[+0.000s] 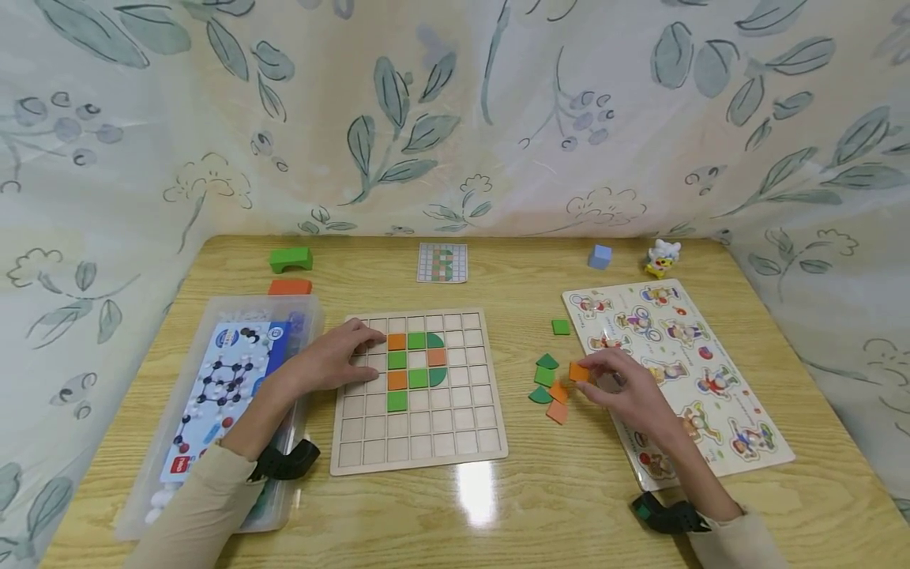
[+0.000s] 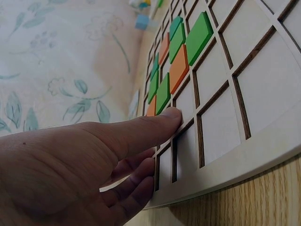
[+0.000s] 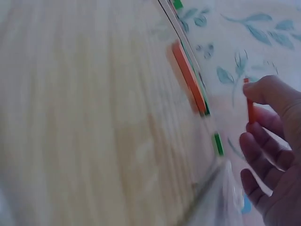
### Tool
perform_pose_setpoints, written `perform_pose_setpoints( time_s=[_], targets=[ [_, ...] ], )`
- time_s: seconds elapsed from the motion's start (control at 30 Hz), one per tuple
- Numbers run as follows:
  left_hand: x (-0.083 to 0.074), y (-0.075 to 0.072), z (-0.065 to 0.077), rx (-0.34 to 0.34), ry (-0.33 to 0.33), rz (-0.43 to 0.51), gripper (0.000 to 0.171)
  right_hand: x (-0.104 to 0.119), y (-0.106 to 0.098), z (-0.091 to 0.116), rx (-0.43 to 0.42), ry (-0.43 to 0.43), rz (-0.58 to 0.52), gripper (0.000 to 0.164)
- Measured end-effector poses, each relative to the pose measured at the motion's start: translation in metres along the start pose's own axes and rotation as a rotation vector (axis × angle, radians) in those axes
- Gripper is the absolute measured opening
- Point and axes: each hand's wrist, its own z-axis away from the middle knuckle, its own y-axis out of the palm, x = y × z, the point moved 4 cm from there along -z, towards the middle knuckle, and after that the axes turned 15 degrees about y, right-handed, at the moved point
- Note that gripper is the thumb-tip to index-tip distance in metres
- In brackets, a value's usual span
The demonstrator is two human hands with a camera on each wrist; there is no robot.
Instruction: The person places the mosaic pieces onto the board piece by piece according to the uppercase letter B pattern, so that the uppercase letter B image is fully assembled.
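Observation:
A wooden grid board [image 1: 455,438] lies on the table with several orange and green tiles set in its cells, among them a green square [image 1: 396,401] and a quarter-round green piece [image 1: 438,377]. On the board's left side rests my left hand [image 1: 323,362], thumb and fingers apart, holding nothing. In the left wrist view its thumb touches the grid near the tiles. My right hand [image 1: 633,389] pinches an orange square tile [image 1: 579,372] between thumb and finger. Just left of it lie loose pieces, including a green square [image 1: 545,375] and an orange square [image 1: 558,411].
A small pattern card [image 1: 442,262] lies behind the board. To the left stands a clear plastic box [image 1: 135,498]; a picture puzzle board [image 1: 757,446] lies at right. A green arch block [image 1: 291,259], a blue cube [image 1: 600,256] and a figurine [image 1: 662,258] stand along the back.

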Motion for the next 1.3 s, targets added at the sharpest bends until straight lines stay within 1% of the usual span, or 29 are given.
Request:
perform_pose_setpoints(
  time_s=[0.13, 0.2, 0.33, 0.43, 0.63, 0.77, 0.9, 1.0, 1.17, 1.3],
  targets=[
    [0.001, 0.001, 0.000, 0.003, -0.004, 0.001, 0.050, 0.022, 0.015, 0.003, -0.014, -0.113, -0.032, 0.031],
    [0.000, 0.001, 0.000, 0.006, 0.000, -0.001, 0.050, 0.034, 0.026, 0.004, -0.008, -0.174, -0.022, 0.032],
    [0.000, 0.000, 0.000, 0.008, -0.005, -0.004, 0.051, 0.063, 0.048, 0.005, 0.026, -0.308, 0.022, 0.030],
    [0.000, -0.001, 0.000, 0.008, -0.006, -0.006, 0.051, 0.084, 0.063, 0.005, 0.080, -0.359, 0.067, 0.028],
    [0.000, -0.003, -0.001, 0.013, -0.001, -0.013, 0.051, 0.120, 0.098, 0.000, 0.226, -0.398, 0.100, 0.028],
    [0.000, -0.003, -0.002, 0.011, -0.001, -0.009, 0.050, 0.143, 0.120, -0.003, 0.283, -0.447, 0.133, 0.028],
    [0.000, -0.001, -0.004, 0.004, 0.012, -0.002, 0.050, 0.161, 0.138, -0.005, 0.331, -0.468, 0.195, 0.027],
    [0.000, 0.001, -0.005, 0.001, 0.020, 0.003, 0.049, 0.169, 0.148, -0.004, 0.372, -0.476, 0.232, 0.026],
    [0.000, 0.000, -0.002, -0.002, -0.005, 0.000, 0.049, 0.175, 0.157, -0.004, 0.439, -0.459, 0.267, 0.028],
    [0.000, -0.001, -0.001, 0.000, -0.003, -0.009, 0.050, 0.177, 0.160, -0.004, 0.455, -0.447, 0.278, 0.029]
  ],
)
